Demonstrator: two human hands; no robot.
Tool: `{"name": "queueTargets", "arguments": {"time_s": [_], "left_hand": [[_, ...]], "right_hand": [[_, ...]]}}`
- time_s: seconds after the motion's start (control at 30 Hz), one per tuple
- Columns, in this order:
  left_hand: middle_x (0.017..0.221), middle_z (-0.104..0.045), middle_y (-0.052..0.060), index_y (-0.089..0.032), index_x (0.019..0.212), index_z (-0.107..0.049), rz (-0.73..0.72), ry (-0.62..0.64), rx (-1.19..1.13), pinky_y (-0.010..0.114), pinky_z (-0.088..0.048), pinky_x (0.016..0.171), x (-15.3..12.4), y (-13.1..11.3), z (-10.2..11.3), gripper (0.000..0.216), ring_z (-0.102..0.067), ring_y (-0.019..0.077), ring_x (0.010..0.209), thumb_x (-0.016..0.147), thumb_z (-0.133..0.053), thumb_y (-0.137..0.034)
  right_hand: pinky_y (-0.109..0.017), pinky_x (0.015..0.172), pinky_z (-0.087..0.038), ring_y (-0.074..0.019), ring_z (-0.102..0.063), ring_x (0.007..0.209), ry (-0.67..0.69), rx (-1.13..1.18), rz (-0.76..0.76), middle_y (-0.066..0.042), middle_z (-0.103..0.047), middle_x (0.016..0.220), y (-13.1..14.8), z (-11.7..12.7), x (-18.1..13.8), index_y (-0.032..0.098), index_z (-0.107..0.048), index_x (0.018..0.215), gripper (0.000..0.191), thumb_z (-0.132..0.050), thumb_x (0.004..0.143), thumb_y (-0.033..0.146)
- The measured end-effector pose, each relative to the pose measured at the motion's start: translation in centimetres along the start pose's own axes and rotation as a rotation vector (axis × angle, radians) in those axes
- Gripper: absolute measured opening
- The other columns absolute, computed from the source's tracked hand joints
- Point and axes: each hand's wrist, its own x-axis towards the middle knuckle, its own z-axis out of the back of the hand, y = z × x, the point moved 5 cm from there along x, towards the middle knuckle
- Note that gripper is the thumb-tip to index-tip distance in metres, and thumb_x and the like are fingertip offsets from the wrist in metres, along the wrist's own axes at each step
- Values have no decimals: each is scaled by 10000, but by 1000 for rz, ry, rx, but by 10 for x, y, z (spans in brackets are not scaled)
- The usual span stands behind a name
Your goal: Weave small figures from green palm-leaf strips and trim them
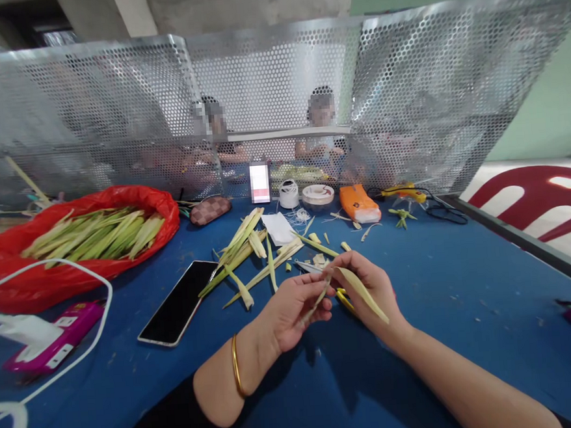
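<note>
My left hand (296,308), with a gold bangle at the wrist, pinches one end of a pale green corn husk strip (362,292). The fingers of my right hand (369,286) are closed on the same strip, close to my left fingertips; its broad end hangs over the back of my right hand. Scissors with yellow handles (344,301) show below and between the hands, the blades pointing left; my right hand partly hides them. Just beyond my fingers lie loose corn husks (242,249) and small cut-off pieces (319,260).
At left are a red plastic bag (2,286) of husks, a purple power strip (54,341) with a white cable, and a dark phone (179,303). Thread spool (289,194), tape roll (318,195) and orange tissue pack (359,202) stand before a perforated metal screen (266,78); people sit behind it.
</note>
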Motion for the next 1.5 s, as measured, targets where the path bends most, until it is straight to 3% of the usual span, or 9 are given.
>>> {"name": "queueTargets", "arguments": {"time_s": [0.23, 0.4, 0.6, 0.8, 0.9, 1.13, 1.33, 1.5], "left_hand": [[719, -583, -5, -122, 873, -668, -8, 14, 37, 173, -485, 559, -6, -4, -6, 225, -541, 48, 561, 674, -763, -164], [655, -571, -14, -117, 733, -638, -208, 24, 202, 211, -469, 559, -4, -9, -6, 226, -543, 74, 546, 605, -800, -210], [584, -580, -6, -132, 652, -604, -175, -101, 364, 203, -420, 450, -4, -6, -1, 250, -515, 76, 445, 638, -756, -330], [540, -551, -30, -140, 652, -629, -254, -184, 478, 175, -323, 362, -3, -8, -1, 201, -433, 50, 373, 681, -675, -334], [517, -537, -39, -145, 635, -617, -283, -237, 556, 167, -275, 337, 0, -9, 2, 187, -404, 43, 351, 713, -634, -313], [557, -590, -21, -134, 694, -655, -221, -243, 521, 173, -287, 333, 1, -9, 3, 102, -428, 51, 347, 667, -630, -229], [644, -676, 44, -117, 770, -675, -151, -262, 349, 196, -430, 456, -1, -6, 8, 150, -554, 88, 471, 628, -635, -147], [655, -697, 59, -118, 758, -696, -166, -293, 308, 220, -458, 519, -1, -5, 11, 145, -576, 97, 483, 617, -682, -144]], "right_hand": [[-262, 633, -464, -157, -575, 678, -12, -11, -20, -8, -646, 762, 3, 3, 1, 201, -595, 793, 146, -589, 838, 340], [-239, 590, -436, -132, -527, 614, -48, 10, -6, 29, -581, 664, 4, 4, 1, 204, -562, 748, 129, -608, 817, 303], [-233, 549, -403, -117, -480, 558, -69, 73, -69, 46, -548, 600, 2, 5, 1, 204, -542, 723, 198, -619, 804, 368], [-253, 561, -399, -137, -502, 576, 44, 158, -219, 31, -570, 627, 1, -2, 4, 199, -576, 771, 223, -693, 719, 382], [-250, 553, -378, -134, -482, 567, 79, 145, -224, 29, -550, 606, -2, -4, 4, 192, -571, 728, 206, -669, 735, 373], [-249, 554, -372, -138, -470, 563, -9, 148, -123, 33, -540, 591, -11, 0, 2, 202, -523, 689, 257, -633, 785, 413], [-242, 549, -379, -138, -486, 576, -93, 149, -144, 30, -551, 597, -8, 6, 1, 199, -560, 716, 251, -649, 783, 425], [-245, 526, -405, -133, -491, 535, -248, 242, -170, 38, -534, 579, -12, 17, 4, 206, -561, 712, 266, -713, 724, 423]]}}
